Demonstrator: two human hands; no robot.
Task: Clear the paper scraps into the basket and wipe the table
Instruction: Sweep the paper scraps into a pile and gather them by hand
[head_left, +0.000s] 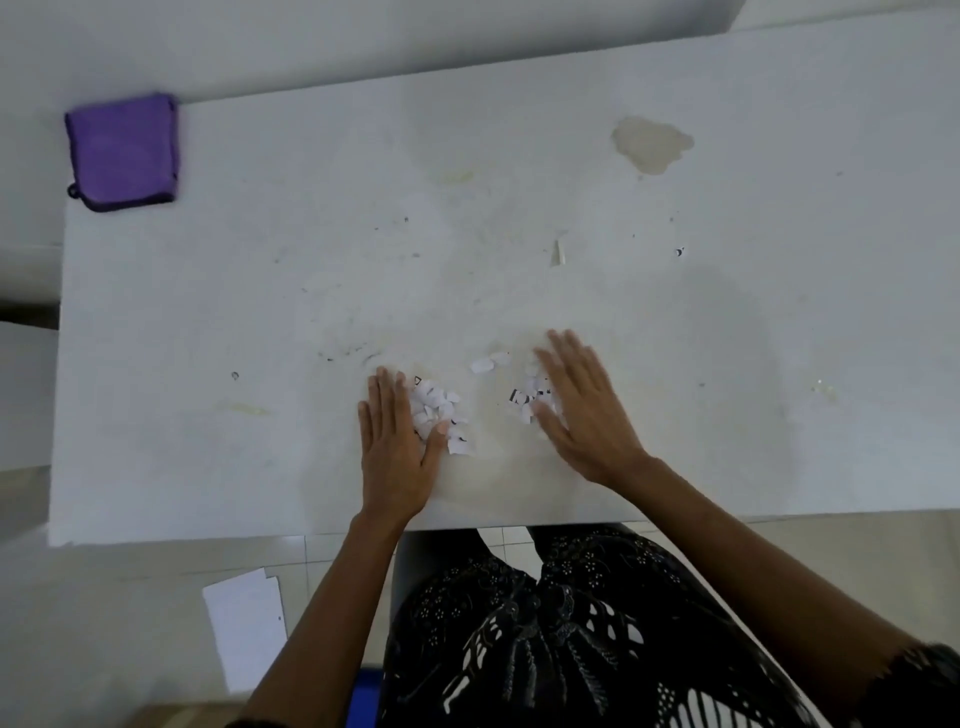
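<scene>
Small white paper scraps (441, 413) with black print lie in two loose heaps near the front middle of the white table (260, 312). My left hand (397, 452) lies flat on the table, fingers straight, its inner edge against the left heap. My right hand (584, 410) lies flat with straight fingers against the right heap (524, 397), covering part of it. Two stray scraps (488, 362) sit between the hands. Further back lie one sliver (558, 253) and a tiny printed bit (679, 252). A folded purple cloth (123, 150) rests on the far left corner.
A beige stain (652, 143) marks the far right of the table, with fainter smudges across the middle. White paper sheets (247, 626) lie on the floor at the lower left. A blue object (363, 696) shows partly under my left arm.
</scene>
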